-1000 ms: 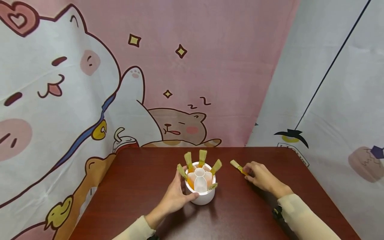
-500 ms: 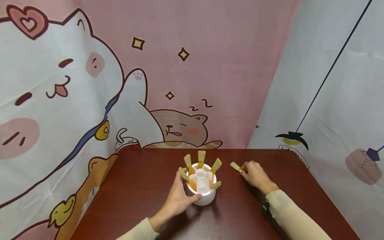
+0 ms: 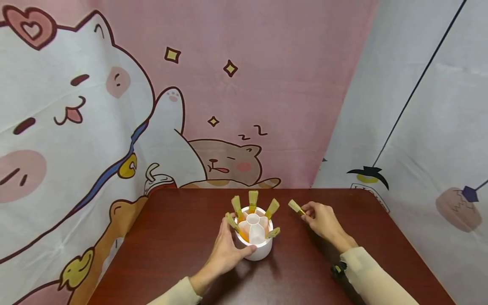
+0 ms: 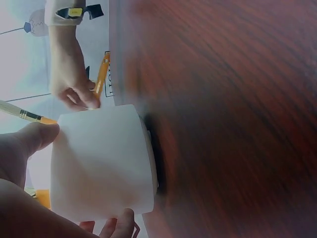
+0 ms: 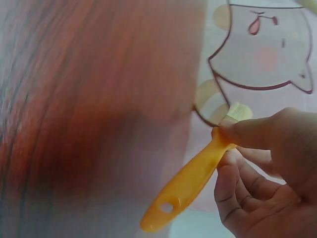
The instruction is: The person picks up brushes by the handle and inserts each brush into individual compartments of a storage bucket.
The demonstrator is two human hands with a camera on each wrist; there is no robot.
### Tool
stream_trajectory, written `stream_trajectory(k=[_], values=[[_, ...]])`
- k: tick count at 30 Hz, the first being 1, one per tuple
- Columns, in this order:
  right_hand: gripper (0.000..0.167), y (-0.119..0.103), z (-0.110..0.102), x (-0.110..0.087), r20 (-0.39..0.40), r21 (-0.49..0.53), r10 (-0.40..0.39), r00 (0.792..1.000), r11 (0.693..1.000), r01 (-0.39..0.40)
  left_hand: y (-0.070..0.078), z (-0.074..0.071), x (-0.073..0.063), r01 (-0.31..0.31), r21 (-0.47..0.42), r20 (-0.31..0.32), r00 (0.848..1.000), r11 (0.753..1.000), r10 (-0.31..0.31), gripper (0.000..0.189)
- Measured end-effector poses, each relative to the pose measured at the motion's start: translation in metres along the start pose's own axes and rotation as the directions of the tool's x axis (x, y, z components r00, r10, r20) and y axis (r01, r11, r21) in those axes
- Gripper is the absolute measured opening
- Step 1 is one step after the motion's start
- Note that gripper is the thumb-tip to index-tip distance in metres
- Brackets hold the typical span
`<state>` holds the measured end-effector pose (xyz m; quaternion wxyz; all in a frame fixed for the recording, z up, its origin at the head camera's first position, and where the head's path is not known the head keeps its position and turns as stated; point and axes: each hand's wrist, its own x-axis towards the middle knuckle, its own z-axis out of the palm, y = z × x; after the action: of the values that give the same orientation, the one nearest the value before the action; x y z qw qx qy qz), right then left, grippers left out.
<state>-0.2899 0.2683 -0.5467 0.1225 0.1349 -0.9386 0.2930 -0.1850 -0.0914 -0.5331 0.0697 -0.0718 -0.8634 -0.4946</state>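
Observation:
A white round holder (image 3: 261, 253) with petal-shaped compartments around a central cup stands in the middle of the table. Several brushes (image 3: 253, 201) are in its outer compartments, pale bristles up and fanned outward; the front compartment has no brush. My left hand (image 3: 225, 250) grips the holder's left side, thumb at the front rim. To the right of it, my right hand (image 3: 322, 220) pinches another flat brush (image 5: 185, 181) with an orange plastic handle. Thumb and fingers hold it near the bristles, which point to the far left in the head view; the handle's holed end sticks out free.
The dark red-brown wooden table (image 3: 171, 237) ends at a straight back edge close behind the holder. Beyond it hangs a pink and white cloth backdrop (image 3: 289, 106) with cartoon cats.
My right hand has shifted its grip along the handle toward the bristles, and the brush has moved slightly left. My left hand keeps its hold on the holder.

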Motion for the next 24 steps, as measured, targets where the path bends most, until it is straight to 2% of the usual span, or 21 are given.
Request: stream_trajectory(k=[7,14,18,24], values=[[0.018,-0.024,-0.018,-0.015,-0.094,0.066,-0.031,0.995,0.997,0.037,0.000,0.000,0.001,0.002,0.014,-0.006,1.000,1.000,-0.002,0.117],[0.022,-0.058,-0.034,-0.029,-0.157,0.120,-0.116,0.981,0.984,0.135,0.002,-0.002,-0.002,0.005,-0.002,-0.004,1.000,1.000,-0.005,0.118],[0.026,-0.079,-0.042,-0.035,-0.203,0.130,-0.191,0.960,0.967,0.220,0.002,-0.002,-0.002,-0.001,-0.003,0.000,1.000,1.000,0.001,0.119],[0.031,-0.108,-0.052,-0.042,-0.264,0.143,-0.305,0.915,0.926,0.350,0.002,0.000,-0.002,-0.001,-0.005,0.000,1.000,1.000,0.001,0.118]])
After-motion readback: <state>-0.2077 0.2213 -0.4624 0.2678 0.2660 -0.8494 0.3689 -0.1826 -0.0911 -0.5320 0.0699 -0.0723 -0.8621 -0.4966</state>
